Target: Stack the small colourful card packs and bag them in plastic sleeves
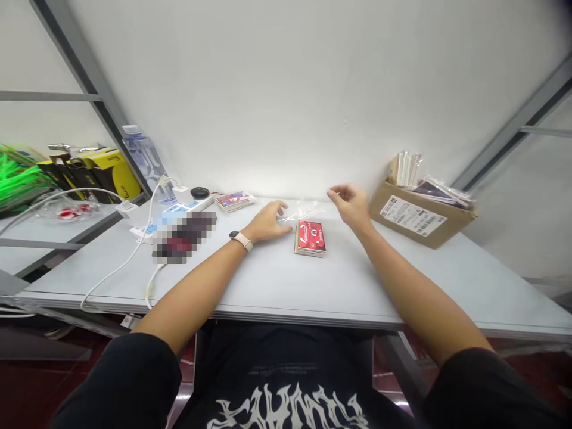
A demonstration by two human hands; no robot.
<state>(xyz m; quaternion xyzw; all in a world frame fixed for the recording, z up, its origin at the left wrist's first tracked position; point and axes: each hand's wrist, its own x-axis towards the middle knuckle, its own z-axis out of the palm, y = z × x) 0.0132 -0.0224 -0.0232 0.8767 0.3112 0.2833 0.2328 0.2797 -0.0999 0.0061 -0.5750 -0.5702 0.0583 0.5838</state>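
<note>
A stack of cards [311,237] with a red printed top lies on the table in front of me. Just behind it is a clear plastic sleeve [306,210], thin and hard to make out. My left hand [267,221], with a watch on the wrist, rests left of the stack; its thumb and fingers are apart, close to the sleeve's left end. Raised a little to the right of the sleeve, my right hand [350,205] has its thumb and fingertips drawn together. Whatever may be between those fingertips is too small to see.
A cardboard box [409,217] of sleeved packs stands at right. Another card stack [235,201] lies at back left, near a black case [199,192], a power strip [176,211], white cables and a water bottle [145,158]. A pixelated dark object [184,237] lies at left.
</note>
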